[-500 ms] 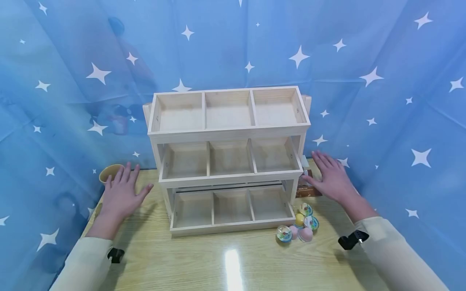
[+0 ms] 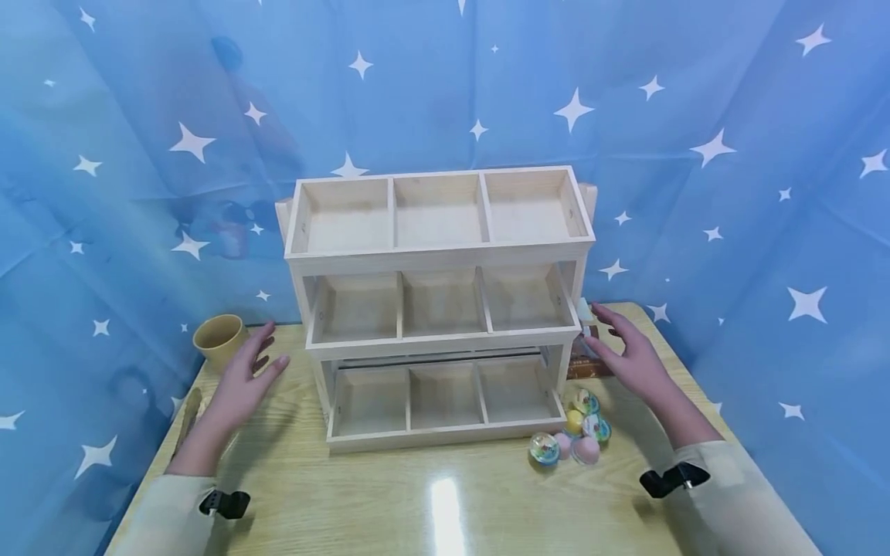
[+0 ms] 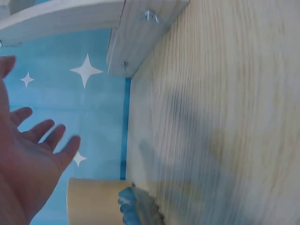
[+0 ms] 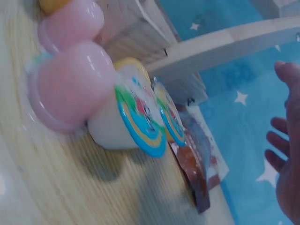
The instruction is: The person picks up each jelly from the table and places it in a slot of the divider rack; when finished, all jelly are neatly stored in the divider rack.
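Note:
A pale wooden three-tier shelf [image 2: 438, 252] stands on the table, each tier split into three compartments. My left hand [image 2: 239, 382] hovers left of it, fingers loosely extended, palm turned inward, holding nothing. In the left wrist view the spread fingers [image 3: 51, 136] show apart from the wooden frame. On the other side, my right hand [image 2: 636, 359] is likewise relaxed and holds nothing, its fingertips near the shelf's right side. Close to that hand are several jelly cups [image 2: 586, 450], pink, yellow and clear with printed lids, beside the bottom tier.
A tan cup [image 2: 217, 340] stands at the back left, beyond my left hand. A brown packet [image 4: 192, 164] lies behind the jelly cups. By my left forearm is a scalloped, blue-and-brown object [image 3: 140, 206], partly out of view. A blue star-patterned curtain [image 2: 445, 93] surrounds the table.
Both hands have turned from palms down to palms facing inward. The left hand has lowered and moved off the cup, which now shows more fully. The shelf and jelly cups stay put.

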A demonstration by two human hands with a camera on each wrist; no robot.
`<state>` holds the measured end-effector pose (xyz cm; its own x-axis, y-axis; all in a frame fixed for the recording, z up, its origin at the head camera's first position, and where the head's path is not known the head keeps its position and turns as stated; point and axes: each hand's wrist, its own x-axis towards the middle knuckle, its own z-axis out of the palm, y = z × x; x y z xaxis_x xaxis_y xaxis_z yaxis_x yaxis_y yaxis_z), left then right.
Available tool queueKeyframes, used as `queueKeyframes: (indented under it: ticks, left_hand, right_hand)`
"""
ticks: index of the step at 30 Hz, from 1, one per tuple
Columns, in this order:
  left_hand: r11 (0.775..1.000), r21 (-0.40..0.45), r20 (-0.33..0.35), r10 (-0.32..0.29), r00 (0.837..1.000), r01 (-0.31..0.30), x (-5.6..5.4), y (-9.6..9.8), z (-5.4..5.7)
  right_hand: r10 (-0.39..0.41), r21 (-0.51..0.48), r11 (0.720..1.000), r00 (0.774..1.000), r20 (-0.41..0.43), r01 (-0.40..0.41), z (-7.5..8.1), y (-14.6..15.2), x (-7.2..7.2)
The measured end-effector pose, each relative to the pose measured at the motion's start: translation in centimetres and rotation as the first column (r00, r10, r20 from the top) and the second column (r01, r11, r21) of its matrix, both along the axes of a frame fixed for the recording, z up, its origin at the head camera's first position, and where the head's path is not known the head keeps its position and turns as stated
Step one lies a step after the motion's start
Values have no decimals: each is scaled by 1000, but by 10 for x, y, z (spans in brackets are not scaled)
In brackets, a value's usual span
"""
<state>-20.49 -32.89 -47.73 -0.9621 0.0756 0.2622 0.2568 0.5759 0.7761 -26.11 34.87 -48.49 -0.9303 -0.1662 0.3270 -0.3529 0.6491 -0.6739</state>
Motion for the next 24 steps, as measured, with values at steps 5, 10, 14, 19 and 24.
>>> queueKeyframes:
  ticks: [5,10,14,19,24]
  left_hand:
    - [984,170,-56,-36,998,45,6,11,-3]
    - [963,261,-106,-35,994,61,7,20,-8]
    - [954,289,-117,-49,992,81,6,27,-11]
    - [951,295,-102,-64,993,92,6,33,-13]
    - [955,284,-57,-76,995,90,8,40,-15]
  right_hand:
    - [20,-117,993,1000,-6,-21,3,-6,10]
    - [16,-154,988,1000,-15,-18,5,-8,19]
    - [29,-176,984,999,-22,-33,6,-12,22]
    - [28,-153,988,1000,-9,-29,6,-16,25]
    - [22,-125,992,999,37,-18,2,-14,32]
